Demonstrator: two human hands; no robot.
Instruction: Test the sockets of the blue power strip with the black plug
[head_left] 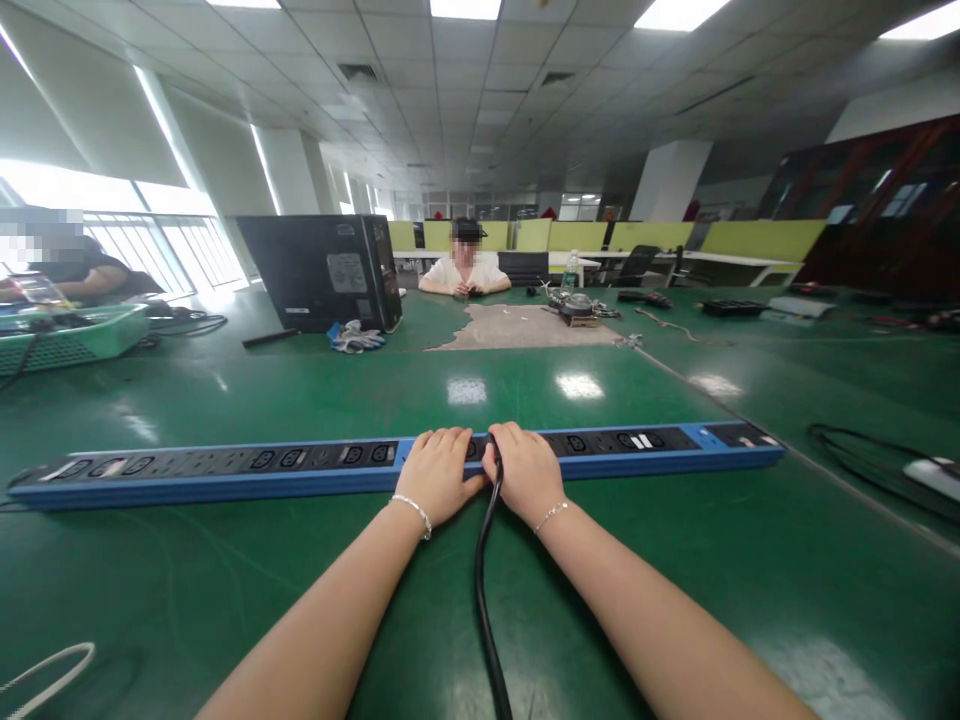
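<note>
A long blue power strip (300,485) with black sockets along its top lies across the green table. My left hand (436,467) grips it near the middle, fingers over the far edge and thumb on the near side. Just to the right, my right hand (527,470) is closed around the end of a black power cable (481,590), pressed against the strip's sockets. The plug end is hidden by the fingers, so I cannot tell how far it sits in a socket. From there the cable runs down toward the front edge of the view.
A black computer case (322,270) stands at the back left, gloves (355,337) beside it. A green basket (97,340) is at far left. One person (465,268) sits opposite, another (82,265) at left. Black cables (847,450) lie at right, a white cable (67,655) at front left.
</note>
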